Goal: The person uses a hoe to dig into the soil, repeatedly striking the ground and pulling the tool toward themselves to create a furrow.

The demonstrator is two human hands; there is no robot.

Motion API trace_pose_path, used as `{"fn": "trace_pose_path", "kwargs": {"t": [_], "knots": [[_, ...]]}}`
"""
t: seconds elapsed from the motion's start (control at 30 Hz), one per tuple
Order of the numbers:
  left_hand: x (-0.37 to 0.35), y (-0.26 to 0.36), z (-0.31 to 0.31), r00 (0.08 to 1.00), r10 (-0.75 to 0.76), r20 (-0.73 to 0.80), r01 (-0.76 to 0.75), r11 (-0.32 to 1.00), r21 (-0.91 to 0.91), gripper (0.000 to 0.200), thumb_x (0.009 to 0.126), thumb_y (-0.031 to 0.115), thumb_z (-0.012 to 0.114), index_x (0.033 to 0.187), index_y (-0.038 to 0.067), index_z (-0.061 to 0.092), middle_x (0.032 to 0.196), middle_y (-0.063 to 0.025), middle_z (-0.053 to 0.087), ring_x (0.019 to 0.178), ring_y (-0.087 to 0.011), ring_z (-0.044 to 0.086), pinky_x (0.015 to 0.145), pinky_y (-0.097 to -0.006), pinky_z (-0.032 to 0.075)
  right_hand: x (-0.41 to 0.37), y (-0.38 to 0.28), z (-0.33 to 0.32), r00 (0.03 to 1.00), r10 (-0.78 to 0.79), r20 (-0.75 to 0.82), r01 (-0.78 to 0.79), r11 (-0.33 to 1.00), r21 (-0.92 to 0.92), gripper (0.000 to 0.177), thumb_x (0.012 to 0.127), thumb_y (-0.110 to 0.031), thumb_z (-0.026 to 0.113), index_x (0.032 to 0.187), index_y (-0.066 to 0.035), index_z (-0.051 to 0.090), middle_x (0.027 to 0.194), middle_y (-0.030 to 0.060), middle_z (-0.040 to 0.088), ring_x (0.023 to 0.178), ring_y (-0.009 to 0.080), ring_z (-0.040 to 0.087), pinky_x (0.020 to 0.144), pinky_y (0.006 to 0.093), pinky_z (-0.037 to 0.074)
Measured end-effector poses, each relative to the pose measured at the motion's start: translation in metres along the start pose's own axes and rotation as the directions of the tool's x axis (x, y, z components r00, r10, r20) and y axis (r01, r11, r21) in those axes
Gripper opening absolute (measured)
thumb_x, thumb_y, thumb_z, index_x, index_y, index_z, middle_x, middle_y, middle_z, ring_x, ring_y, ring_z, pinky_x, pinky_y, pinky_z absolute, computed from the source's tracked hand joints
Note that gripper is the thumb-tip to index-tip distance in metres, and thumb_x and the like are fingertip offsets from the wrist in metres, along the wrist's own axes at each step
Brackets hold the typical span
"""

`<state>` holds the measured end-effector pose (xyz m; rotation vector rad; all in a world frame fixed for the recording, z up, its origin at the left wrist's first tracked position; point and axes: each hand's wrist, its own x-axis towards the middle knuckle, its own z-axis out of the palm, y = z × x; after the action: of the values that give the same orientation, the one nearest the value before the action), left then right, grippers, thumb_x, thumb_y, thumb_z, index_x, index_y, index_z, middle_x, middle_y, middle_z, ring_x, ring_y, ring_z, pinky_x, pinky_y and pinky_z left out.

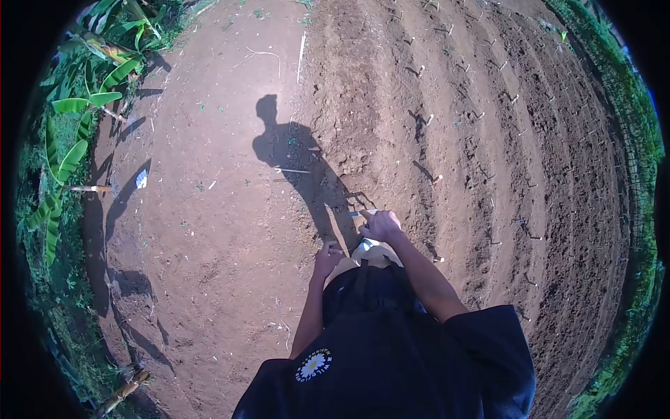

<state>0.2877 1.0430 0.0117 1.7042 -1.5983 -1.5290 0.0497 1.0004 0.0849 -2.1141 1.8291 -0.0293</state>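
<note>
Low in front of the body, my right hand (pixel 382 225) is closed on a small pale flat object (pixel 366 212) with a bluish end, too small to name. To its left and slightly lower, my left hand (pixel 328 258) has its fingertips pinched together near a thin line. What it grips is too small to make out. Between and below the hands shows a white and bluish thing (pixel 368 244), partly hidden by the dark clothing. The two hands are apart.
Tilled soil rows (pixel 474 174) with short sticks run along the right. Smooth bare ground (pixel 209 230) lies left, with a pale stick (pixel 292 170) across my shadow and a white scrap (pixel 142 179). Banana plants (pixel 70 157) line the left edge; greenery borders the right.
</note>
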Motion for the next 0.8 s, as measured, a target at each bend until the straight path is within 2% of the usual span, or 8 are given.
{"fn": "trace_pose_path", "kwargs": {"t": [0.03,0.13,0.33,0.4,0.43,0.53,0.6,0.8], "knots": [[0.011,0.033,0.005,0.995,0.076,0.062,-0.075,0.997,-0.006,0.042,0.075,0.015,0.061,0.114,0.009,0.046,0.082,-0.0096,0.060,0.070,-0.0154,0.058,0.062,-0.0282,0.047,0.009,0.005,-0.009,0.992,0.039,0.123,-0.045,0.998,0.044,0.048,0.074,-0.041,0.045,0.107,-0.007,0.053,0.070,0.0216,0.060,0.068,0.0338,0.061,0.062,0.0434,0.048],[0.040,0.098,0.023,0.973,0.191,0.128,-0.190,0.982,-0.023,0.044,0.073,0.011,0.062,0.113,0.008,0.045,0.085,-0.0099,0.059,0.069,-0.0141,0.056,0.064,-0.0285,0.047,0.024,0.011,-0.027,0.991,-0.004,0.136,0.003,1.000,0.007,0.054,0.076,-0.053,0.043,0.099,-0.006,0.056,0.071,0.0201,0.061,0.070,0.0316,0.062,0.063,0.0418,0.049],[0.038,0.146,0.040,0.980,0.161,0.121,-0.165,0.986,0.018,0.052,0.070,0.006,0.063,0.117,0.005,0.040,0.090,-0.0117,0.057,0.077,-0.0185,0.057,0.069,-0.0303,0.047,0.037,0.019,-0.039,0.999,-0.021,-0.026,0.022,0.999,0.039,0.056,0.076,-0.054,0.044,0.070,-0.001,0.057,0.060,0.0172,0.060,0.056,0.0306,0.061,0.053,0.0387,0.048],[0.041,0.165,0.044,0.922,0.363,-0.134,-0.338,0.924,0.180,0.054,0.068,0.007,0.064,0.117,0.006,0.040,0.100,-0.0144,0.054,0.092,-0.0262,0.054,0.078,-0.0343,0.045,0.040,0.020,-0.050,0.994,0.049,0.099,-0.053,0.998,0.043,0.053,0.077,-0.053,0.042,0.069,-0.006,0.063,0.065,0.0160,0.062,0.064,0.0273,0.063,0.056,0.0372,0.048],[0.045,0.169,0.044,0.922,0.365,-0.132,-0.339,0.922,0.185,0.054,0.068,0.007,0.064,0.117,0.006,0.040,0.100,-0.0144,0.054,0.092,-0.0262,0.054,0.078,-0.0343,0.045,0.039,0.024,-0.046,1.000,0.004,0.013,-0.005,0.997,0.083,0.049,0.077,-0.048,0.043,0.067,-0.002,0.058,0.059,0.0165,0.059,0.055,0.0293,0.060,0.053,0.0384,0.048],[0.065,0.173,0.044,0.865,0.502,-0.014,-0.491,0.851,0.185,0.059,0.066,0.013,0.067,0.118,0.006,0.040,0.111,-0.0163,0.049,0.103,-0.0327,0.048,0.085,-0.0377,0.042,0.044,0.035,-0.027,0.998,-0.027,-0.061,0.033,0.995,0.089,0.044,0.077,-0.043,0.043,0.067,-0.003,0.059,0.058,0.0157,0.059,0.055,0.0295,0.060,0.053,0.0387,0.048],[0.084,0.148,0.051,0.864,0.461,0.202,-0.500,0.833,0.237,0.064,0.063,0.018,0.069,0.119,0.006,0.040,0.113,-0.0170,0.049,0.102,-0.0342,0.048,0.086,-0.0380,0.041,0.034,0.031,-0.026,0.992,-0.076,-0.099,0.087,0.991,0.107,0.036,0.074,-0.034,0.044,0.065,-0.003,0.059,0.059,0.0159,0.058,0.054,0.0292,0.060,0.052,0.0399,0.048],[0.076,0.175,0.047,0.867,0.226,0.443,-0.432,0.784,0.445,0.048,0.062,0.029,0.066,0.103,0.007,0.056,0.087,-0.0170,0.061,0.085,-0.0319,0.057,0.080,-0.0398,0.039,0.008,0.026,-0.016,0.995,-0.035,0.093,0.022,0.990,0.138,0.035,0.076,-0.032,0.044,0.064,-0.003,0.060,0.065,0.0150,0.061,0.059,0.0280,0.061,0.057,0.0383,0.049]]}}
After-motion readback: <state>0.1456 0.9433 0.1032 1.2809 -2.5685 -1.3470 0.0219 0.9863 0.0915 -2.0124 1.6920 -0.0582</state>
